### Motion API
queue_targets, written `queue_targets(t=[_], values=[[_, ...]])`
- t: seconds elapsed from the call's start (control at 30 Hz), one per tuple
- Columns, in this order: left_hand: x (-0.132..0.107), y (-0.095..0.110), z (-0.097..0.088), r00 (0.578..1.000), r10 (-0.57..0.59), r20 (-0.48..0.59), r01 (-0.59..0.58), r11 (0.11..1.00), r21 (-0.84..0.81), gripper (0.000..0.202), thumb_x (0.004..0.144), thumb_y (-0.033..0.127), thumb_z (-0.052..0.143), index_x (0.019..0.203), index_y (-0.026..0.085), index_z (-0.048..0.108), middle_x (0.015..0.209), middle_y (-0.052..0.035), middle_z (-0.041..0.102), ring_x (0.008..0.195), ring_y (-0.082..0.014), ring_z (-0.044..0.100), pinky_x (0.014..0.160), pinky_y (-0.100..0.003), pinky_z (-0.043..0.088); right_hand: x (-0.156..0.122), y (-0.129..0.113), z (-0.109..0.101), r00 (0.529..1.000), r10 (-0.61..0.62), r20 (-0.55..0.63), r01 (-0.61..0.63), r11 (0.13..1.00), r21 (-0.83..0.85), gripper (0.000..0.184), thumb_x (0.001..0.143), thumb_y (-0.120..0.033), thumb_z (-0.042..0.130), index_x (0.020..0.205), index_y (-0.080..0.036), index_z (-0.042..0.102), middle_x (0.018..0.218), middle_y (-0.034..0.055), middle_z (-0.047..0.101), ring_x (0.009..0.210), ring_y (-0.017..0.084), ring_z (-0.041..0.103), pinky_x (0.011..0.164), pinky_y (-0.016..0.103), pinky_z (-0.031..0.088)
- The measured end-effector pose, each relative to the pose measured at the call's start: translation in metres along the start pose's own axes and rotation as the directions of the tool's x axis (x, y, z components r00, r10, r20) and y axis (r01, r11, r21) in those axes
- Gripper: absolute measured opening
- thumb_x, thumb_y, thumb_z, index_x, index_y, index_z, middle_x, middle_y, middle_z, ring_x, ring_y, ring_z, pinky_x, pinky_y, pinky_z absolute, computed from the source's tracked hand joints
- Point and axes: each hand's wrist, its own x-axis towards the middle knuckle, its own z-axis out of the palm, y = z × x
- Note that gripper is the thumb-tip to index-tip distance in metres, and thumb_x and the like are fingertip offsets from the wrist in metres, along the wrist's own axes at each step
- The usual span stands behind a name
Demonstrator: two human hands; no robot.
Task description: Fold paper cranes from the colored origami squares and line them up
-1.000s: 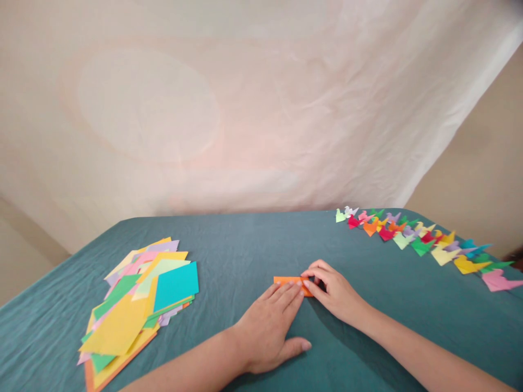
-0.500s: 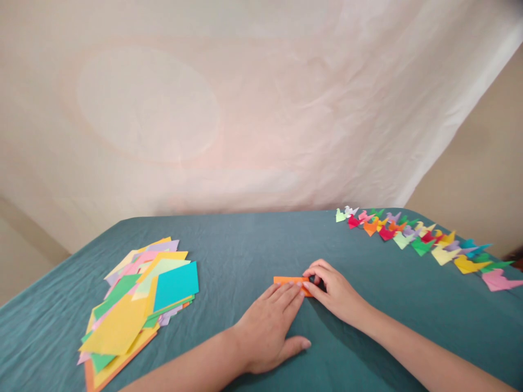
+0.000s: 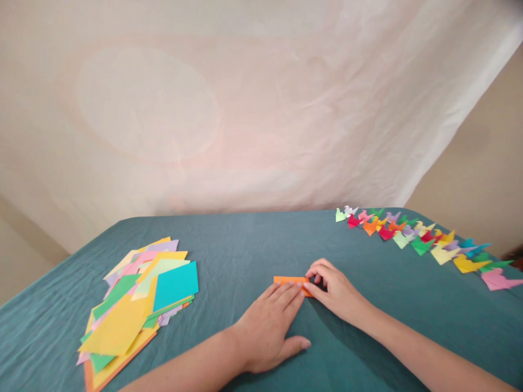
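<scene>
Two hands press a folded orange paper strip flat on a teal-covered table, just below the frame's centre.

The orange paper strip [image 3: 289, 281] lies flat on the cloth; the left hand [image 3: 267, 326] rests palm-down below it, fingers straight and close together, their tips on the strip's lower edge, thumb spread out to the right. The right hand [image 3: 335, 291] comes in from the lower right, fingers curled, thumb and fingertips pinching the strip's right end. No writing or brand can be read anywhere. A loose pile of coloured paper squares [image 3: 134, 296] sits at lower left, well apart from the hands; a row of small folded paper figures [image 3: 425, 239] runs along the table's right edge. The teal tablecloth [image 3: 245, 245] is slightly wrinkled; a pale draped sheet [image 3: 245, 109] fills the upper frame, with beige wall [image 3: 486, 179] at right.
</scene>
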Motion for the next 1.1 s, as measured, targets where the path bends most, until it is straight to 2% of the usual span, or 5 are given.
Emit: queue_targets(t=[0.47, 0.7, 1.1], values=[[0.0013, -0.0014, 0.0002, 1.000, 0.006, -0.001, -0.006, 1.000, -0.008, 0.067, 0.089, 0.056, 0.028, 0.141, 0.015, 0.018, 0.147, -0.0107, 0.020, 0.135, -0.0232, 0.016, 0.111, -0.041, 0.013, -0.0003, 0.0004, -0.0016, 1.000, -0.009, 0.015, 0.009, 1.000, -0.001, 0.007, 0.081, -0.024, 0.054, 0.086, -0.020, 0.055, 0.089, 0.0024, 0.050, 0.071, 0.013, 0.051, 0.066, 0.026, 0.045], [0.0013, 0.0002, -0.0022, 1.000, 0.014, 0.008, -0.014, 1.000, 0.001, 0.067, 0.089, 0.054, 0.030, 0.141, 0.014, 0.017, 0.146, -0.0115, 0.021, 0.134, -0.0245, 0.018, 0.111, -0.042, 0.014, -0.0014, -0.0033, -0.0030, 0.997, -0.037, 0.068, 0.035, 0.999, 0.033, 0.013, 0.085, -0.024, 0.048, 0.093, -0.021, 0.059, 0.095, 0.0036, 0.051, 0.076, 0.013, 0.053, 0.068, 0.027, 0.045], [0.0008, -0.0004, 0.0002, 1.000, 0.015, -0.002, -0.015, 1.000, 0.002, 0.067, 0.089, 0.054, 0.032, 0.142, 0.015, 0.015, 0.146, -0.0112, 0.021, 0.134, -0.0251, 0.019, 0.111, -0.042, 0.014, 0.0006, -0.0061, -0.0050, 0.999, -0.019, 0.049, 0.018, 1.000, 0.018, 0.008, 0.081, -0.023, 0.053, 0.087, -0.020, 0.057, 0.092, 0.0028, 0.053, 0.072, 0.013, 0.052, 0.066, 0.027, 0.045]])
